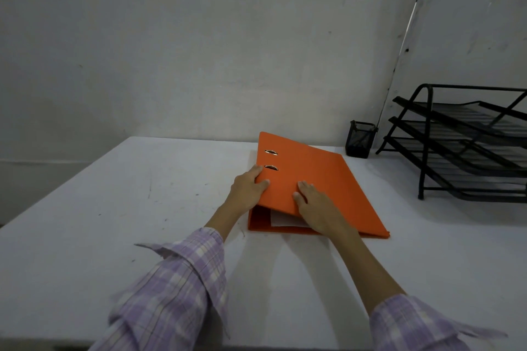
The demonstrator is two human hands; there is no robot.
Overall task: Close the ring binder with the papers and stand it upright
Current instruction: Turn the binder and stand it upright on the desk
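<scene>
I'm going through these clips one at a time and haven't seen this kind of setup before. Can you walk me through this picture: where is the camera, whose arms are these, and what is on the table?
There is no machine here. The single picture comes from a wide-angle camera worn on a person's head, looking forward and down, so the two arms in checked sleeves are the wearer's own. On the white table lies an orange ring binder, its cover nearly shut, with white papers showing in the gap. The left hand takes the cover's edge in its grip; the right hand rests flat on top. Further back stand a black mesh pen cup and a black tiered paper tray.
</scene>
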